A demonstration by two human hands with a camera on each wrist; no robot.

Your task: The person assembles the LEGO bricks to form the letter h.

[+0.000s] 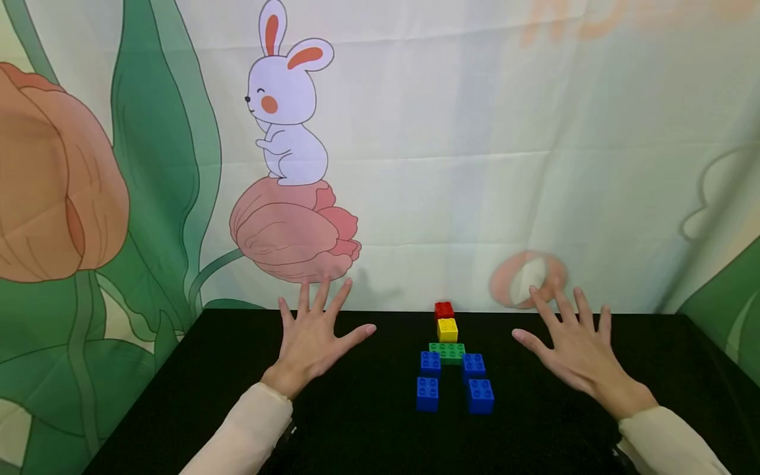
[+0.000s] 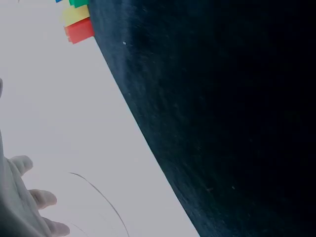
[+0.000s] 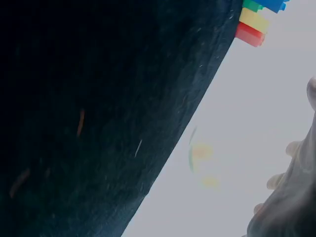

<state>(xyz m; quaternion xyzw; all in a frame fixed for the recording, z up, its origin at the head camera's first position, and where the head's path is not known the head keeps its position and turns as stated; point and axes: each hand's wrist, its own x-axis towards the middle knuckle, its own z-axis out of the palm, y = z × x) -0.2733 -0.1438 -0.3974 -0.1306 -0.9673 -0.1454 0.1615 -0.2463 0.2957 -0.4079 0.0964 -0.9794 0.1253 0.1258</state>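
Note:
Both hands are held up with fingers spread, apart from the bricks and holding nothing. My left hand (image 1: 311, 340) is left of the toy bricks and my right hand (image 1: 572, 346) is right of them. Between the hands, a red brick (image 1: 443, 310) is farthest back, with a yellow brick (image 1: 448, 330) in front of it. A wider green brick (image 1: 448, 353) follows. Nearer me are several blue bricks (image 1: 427, 394) in two columns. In the left wrist view the red brick (image 2: 80, 30) shows at the top left; in the right wrist view a yellow brick (image 3: 254, 20) shows at the top right.
The bricks stand on a black table surface (image 1: 356, 429). Behind its far edge hangs a pale cloth (image 1: 427, 165) printed with a white rabbit, tulips and green leaves.

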